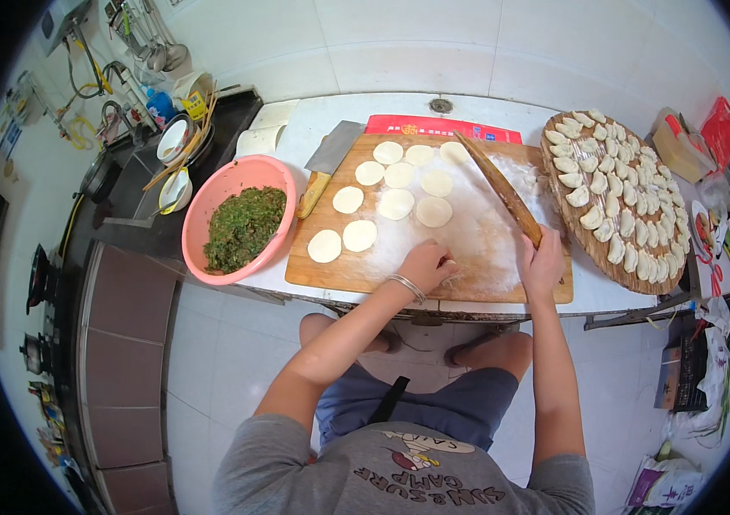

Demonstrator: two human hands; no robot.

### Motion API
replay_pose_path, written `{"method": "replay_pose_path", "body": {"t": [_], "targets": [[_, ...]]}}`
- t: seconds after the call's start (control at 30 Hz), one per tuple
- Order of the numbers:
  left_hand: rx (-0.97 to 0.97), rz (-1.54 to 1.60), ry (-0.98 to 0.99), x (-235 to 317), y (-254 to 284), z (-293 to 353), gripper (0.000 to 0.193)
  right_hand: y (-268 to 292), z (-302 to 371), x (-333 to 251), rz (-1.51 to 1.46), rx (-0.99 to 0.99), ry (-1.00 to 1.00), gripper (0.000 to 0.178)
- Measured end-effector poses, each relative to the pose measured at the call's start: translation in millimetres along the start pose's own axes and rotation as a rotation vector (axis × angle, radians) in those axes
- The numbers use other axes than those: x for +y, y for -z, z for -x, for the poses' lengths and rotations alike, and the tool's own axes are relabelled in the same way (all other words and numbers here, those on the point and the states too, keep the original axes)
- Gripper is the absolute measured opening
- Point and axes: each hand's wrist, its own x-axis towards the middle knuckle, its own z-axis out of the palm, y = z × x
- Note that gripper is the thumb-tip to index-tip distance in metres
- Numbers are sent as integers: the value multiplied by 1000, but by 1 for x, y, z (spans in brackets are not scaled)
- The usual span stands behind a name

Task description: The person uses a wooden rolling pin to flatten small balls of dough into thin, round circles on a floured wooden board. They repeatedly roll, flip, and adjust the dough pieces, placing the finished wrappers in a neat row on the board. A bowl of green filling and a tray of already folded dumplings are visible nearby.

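My right hand (542, 266) grips the near end of a tapered wooden rolling pin (502, 189), which slants up and left across the board. Low over the front of the floured wooden board (339, 268), my left hand (427, 268) has its fingers curled together. Something small and pale may be at its fingertips, but I cannot make it out. Several round dumpling wrappers (396, 203) lie flat on the left and middle of the board. White flour (485, 245) is spread over the board's right half. A cleaver (333, 150) rests along the board's left edge.
To the left stands a pink bowl (196, 249) of chopped green filling (245, 225). On the right, a round wooden board (572, 219) carries rows of dumplings (627, 193). A red packet (382, 125) lies behind the wooden board. Bowls and chopsticks (180, 159) crowd the dark counter at far left.
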Motion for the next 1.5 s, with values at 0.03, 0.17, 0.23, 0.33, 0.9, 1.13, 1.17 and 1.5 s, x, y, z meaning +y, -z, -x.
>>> {"method": "replay_pose_path", "body": {"t": [0.03,0.17,0.23,0.33,0.9,1.13,1.17,1.5], "targets": [[-8,8,6,1,1,0,24,0,1,0,5,-4,-4,32],[-27,19,67,8,0,-5,24,0,4,5,14,20,24,33],[4,2,104,11,-9,-6,24,-1,2,3,33,3,22,34],[50,15,109,9,-13,-3,23,-2,4,2,52,-35,12,34],[169,-513,-166,39,-60,-30,69,3,-1,0,68,-56,43,36],[-12,-617,-94,28,-63,-29,81,4,0,-2,51,-47,28,36],[4,-606,-95,29,-64,-28,82,3,0,-1,48,-40,29,36],[1,-439,-87,30,-63,-34,75,1,2,3,63,-38,26,36]]}}
